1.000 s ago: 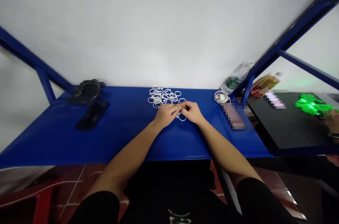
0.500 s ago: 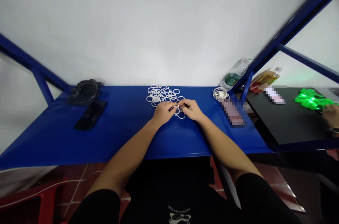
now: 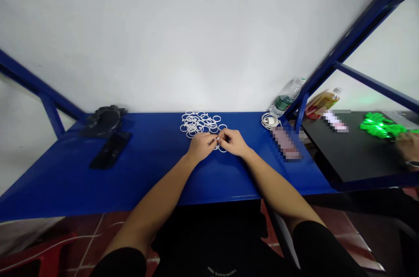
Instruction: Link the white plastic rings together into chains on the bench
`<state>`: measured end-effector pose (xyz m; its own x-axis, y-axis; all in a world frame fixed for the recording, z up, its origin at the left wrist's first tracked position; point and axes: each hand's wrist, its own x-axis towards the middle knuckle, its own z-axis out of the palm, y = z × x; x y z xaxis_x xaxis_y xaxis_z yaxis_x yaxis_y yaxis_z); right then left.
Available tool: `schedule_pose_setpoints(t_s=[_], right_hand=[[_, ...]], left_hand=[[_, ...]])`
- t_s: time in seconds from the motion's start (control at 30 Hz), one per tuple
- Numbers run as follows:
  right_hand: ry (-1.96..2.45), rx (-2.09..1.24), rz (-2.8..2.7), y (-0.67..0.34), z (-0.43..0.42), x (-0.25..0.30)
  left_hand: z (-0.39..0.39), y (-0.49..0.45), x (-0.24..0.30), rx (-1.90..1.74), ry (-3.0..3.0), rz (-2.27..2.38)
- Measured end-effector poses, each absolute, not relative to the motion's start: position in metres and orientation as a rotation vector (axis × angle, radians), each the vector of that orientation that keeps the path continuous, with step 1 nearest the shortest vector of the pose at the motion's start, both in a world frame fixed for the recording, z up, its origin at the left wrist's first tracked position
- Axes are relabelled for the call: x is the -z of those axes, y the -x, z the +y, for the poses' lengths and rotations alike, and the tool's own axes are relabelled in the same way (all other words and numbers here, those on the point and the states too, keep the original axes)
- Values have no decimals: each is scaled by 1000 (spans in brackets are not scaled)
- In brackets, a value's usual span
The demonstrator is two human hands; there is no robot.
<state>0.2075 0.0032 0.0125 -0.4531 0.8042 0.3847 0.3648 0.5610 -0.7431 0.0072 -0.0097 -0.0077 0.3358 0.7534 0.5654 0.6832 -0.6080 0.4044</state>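
My left hand (image 3: 201, 146) and my right hand (image 3: 235, 141) meet over the blue table, fingertips pinched together. Between them is a small white looped cable tie (image 3: 218, 138), mostly hidden by the fingers. Just under the fingertips, white loops (image 3: 223, 150) lie on the table, partly covered by my hands. Behind my left hand spreads a loose pile of white cable-tie rings (image 3: 196, 122), several overlapping, each with a small head on it.
On the blue table (image 3: 157, 181) at left lie a dark phone (image 3: 111, 150) and a black round item in crumpled plastic (image 3: 104, 120). At right are a coiled white cable (image 3: 270, 121) and a bottle (image 3: 288, 97). Another person's hand (image 3: 409, 146) is near glowing green lights (image 3: 379, 125).
The view has tilted slightly, so the table sits lower in the picture. My fingers have closed further over the white tie, which shows less than before.
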Motion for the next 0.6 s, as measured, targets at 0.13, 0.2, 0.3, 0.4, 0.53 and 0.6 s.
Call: schedule_pose_setpoints(t_s=[0.13, 0.2, 0.3, 0.4, 0.53, 0.6], right_hand=[[923, -746, -2057, -207, 3, -11], [917, -733, -2072, -206, 3, -10], [918, -705, -2075, -205, 3, -10], [922, -709, -2049, -203, 4, -10], [996, -781, -1975, -202, 7, -7], [996, -789, -1951, -202, 9, -6]], left_hand=[[-11, -7, 7, -1102, -2551, 1401], [-11, -8, 8, -1101, -2572, 1417], [-12, -9, 9, -1109, -2595, 1395], [-12, -11, 11, -1145, -2554, 1379], [-11, -12, 13, -1210, -2450, 1345], [-9, -12, 13, -1267, -2401, 1320]])
